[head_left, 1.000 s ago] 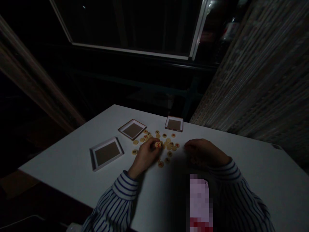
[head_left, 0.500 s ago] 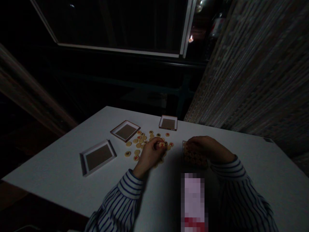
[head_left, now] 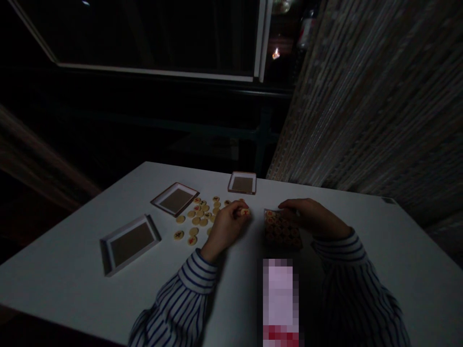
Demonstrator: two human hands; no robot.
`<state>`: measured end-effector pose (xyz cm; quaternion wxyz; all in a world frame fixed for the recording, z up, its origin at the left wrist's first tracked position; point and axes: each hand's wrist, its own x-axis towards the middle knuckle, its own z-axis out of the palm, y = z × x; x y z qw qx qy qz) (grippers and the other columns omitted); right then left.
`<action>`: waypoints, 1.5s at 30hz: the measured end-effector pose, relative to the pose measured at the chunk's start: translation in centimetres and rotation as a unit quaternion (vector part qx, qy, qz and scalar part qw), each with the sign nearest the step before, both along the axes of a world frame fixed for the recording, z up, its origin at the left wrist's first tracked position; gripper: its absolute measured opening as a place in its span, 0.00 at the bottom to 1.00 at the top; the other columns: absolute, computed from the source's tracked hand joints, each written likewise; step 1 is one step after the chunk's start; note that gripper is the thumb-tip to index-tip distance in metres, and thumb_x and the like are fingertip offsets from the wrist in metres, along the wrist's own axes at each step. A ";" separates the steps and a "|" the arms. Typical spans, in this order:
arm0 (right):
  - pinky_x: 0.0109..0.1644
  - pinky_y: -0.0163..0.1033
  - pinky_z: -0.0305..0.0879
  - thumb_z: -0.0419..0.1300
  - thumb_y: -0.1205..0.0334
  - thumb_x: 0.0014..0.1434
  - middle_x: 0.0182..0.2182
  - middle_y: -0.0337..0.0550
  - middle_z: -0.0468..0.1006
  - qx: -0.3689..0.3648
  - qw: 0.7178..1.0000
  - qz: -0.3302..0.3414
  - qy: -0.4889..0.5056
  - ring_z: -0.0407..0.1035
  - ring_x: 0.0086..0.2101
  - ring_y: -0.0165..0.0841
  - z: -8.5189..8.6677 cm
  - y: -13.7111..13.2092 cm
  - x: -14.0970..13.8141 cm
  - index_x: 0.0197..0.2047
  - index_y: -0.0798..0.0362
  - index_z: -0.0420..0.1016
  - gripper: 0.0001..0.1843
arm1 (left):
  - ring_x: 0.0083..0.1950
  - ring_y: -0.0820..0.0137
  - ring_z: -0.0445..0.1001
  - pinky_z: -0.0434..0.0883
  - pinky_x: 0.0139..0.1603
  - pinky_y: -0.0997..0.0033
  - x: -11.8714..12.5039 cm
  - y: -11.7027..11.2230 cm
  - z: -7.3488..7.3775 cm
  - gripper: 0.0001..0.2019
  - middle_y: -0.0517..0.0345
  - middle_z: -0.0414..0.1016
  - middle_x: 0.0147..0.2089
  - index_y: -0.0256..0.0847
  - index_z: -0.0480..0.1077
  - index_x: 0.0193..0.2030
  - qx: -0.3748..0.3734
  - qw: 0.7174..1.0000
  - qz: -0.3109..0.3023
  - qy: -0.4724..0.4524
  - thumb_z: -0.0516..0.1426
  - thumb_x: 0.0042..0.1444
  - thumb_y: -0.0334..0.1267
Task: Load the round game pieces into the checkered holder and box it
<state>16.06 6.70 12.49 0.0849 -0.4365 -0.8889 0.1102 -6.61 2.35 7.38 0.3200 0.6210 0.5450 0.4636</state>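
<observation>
My left hand (head_left: pixel 228 224) is closed, pinching a round wooden xiangqi piece (head_left: pixel 245 212) with a red character between thumb and fingertips. More xiangqi pieces (head_left: pixel 203 222) lie loosely scattered just beyond and to the left of it, some with characters showing and others blank side up. My right hand (head_left: pixel 311 217) hovers over the far right part of a small box (head_left: pixel 282 236) holding rows of pieces. Its fingers are slightly apart, and no piece shows in them. Shadow darkens the box and the fingertips.
Two shallow trays or lids stand on the white table (head_left: pixel 65 250): one at the left (head_left: pixel 130 243), another beyond it (head_left: pixel 175 198). A smaller tray (head_left: pixel 242 183) sits near the far edge. A string curtain (head_left: pixel 347 106) hangs at the right. A pixelated patch covers the near middle.
The view has shifted, moving the table leftward in the picture. My right hand has drawn back rightward from the box's far left corner, uncovering a red-marked piece. My left hand still holds its piece.
</observation>
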 end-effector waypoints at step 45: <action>0.39 0.36 0.62 0.51 0.59 0.58 0.38 0.44 0.77 0.045 0.997 0.004 0.062 0.70 0.37 0.32 0.4 3.1 0.5 0.44 0.53 0.71 0.14 | 0.31 0.71 0.72 0.67 0.32 0.73 4.5 6.0 0.1 0.09 0.58 0.74 0.29 0.37 0.71 0.34 -0.019 0.996 -0.061 -0.061 0.56 0.48 0.40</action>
